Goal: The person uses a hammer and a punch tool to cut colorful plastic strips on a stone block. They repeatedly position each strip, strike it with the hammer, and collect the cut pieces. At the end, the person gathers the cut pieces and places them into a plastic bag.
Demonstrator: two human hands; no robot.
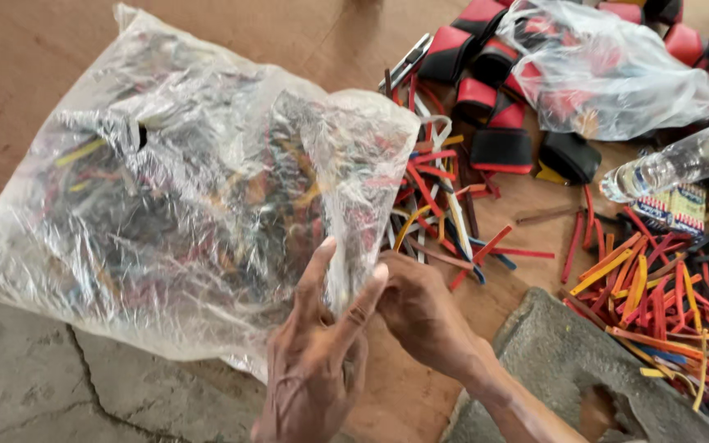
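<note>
We pinch the mouth edge of the thin clear plastic bag point(182, 197) of coloured strips with our left hand point(309, 369), fingers half spread, right hand point(420, 308) closed on the same edge — probably light, floppy and slippery, best gripped by the rim.

**Hidden and cut off**

The strips inside the bag point(174, 197) blur behind cloudy plastic. The right hand point(420, 312) hides its fingertips behind the bag's edge. The bottle point(683, 164) runs off the right edge.

Brown floor point(34, 49) bears coloured strips point(658, 303), black-red pads point(498, 131), clear bottle point(683, 164)
</note>
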